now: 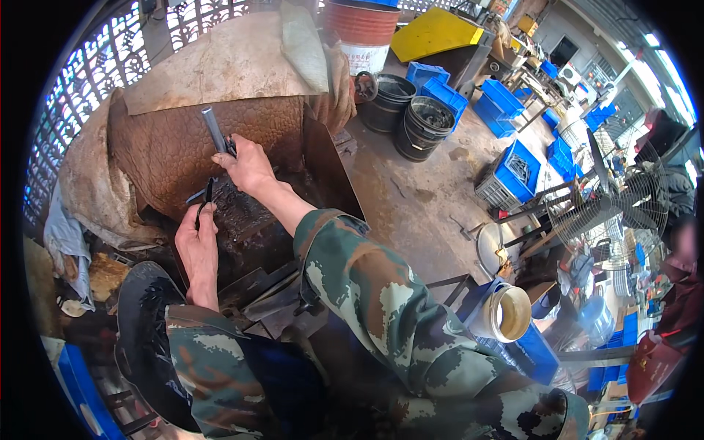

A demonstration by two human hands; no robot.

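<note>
My right hand (249, 167) is closed around a short grey metal bar (213, 126), which points up and away to the left. A small dark part shows by its fingers. Lower and to the left, my left hand (198, 246) pinches a thin, dark, curved strip (207, 192); its exact kind I cannot make out. A small blue sliver shows beside that strip. Both hands are over a dark, wet-looking metal trough (334, 158). Behind them rises a large brown, crackle-surfaced curved form (213, 150), partly draped with stained cloth (213, 59).
A black round bin (139, 345) stands by my left arm. Right of the trough are black buckets (424, 126), blue crates (501, 106) and a red-and-white drum (359, 37). A standing fan (609, 209) and a cream bucket (506, 314) are farther right. A person in dark red is at the right edge.
</note>
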